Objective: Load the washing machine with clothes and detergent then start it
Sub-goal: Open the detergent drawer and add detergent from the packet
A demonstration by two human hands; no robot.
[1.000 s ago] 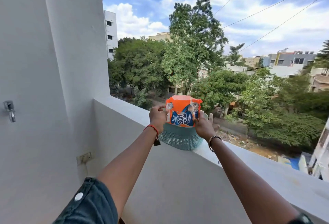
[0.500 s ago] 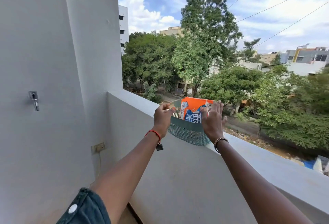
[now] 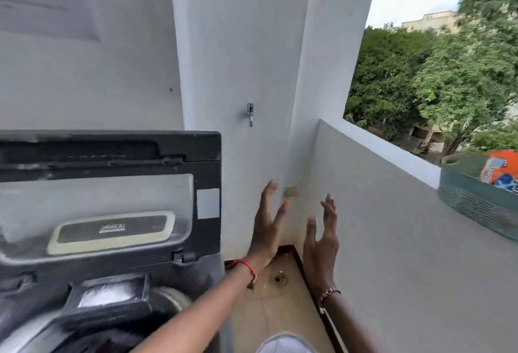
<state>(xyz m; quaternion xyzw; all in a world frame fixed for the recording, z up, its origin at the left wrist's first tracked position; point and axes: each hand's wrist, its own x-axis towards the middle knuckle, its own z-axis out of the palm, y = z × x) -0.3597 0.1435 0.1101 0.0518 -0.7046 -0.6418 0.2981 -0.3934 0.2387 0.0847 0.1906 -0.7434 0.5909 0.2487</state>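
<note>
hovering wide, left grip (image 3: 266,230) and right grip (image 3: 321,243) are well left of detergent packet (image 3: 501,170).

A home's open laundry balcony: a dark grey top-loading washing machine (image 3: 112,198) with raised lid stands left of the left hand (image 3: 267,230), a white plastered parapet (image 3: 406,226) runs right of the right hand (image 3: 322,243), leafy green trees (image 3: 448,78) beyond it

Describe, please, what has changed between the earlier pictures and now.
The left grip and right grip let go of the orange plastic detergent packet, left standing in the teal mesh basket, and moved away from it to the left, now empty with fingers spread. The camera turned left, bringing the black open-lidded washing machine into view. The basket stayed on the white ledge.
</note>
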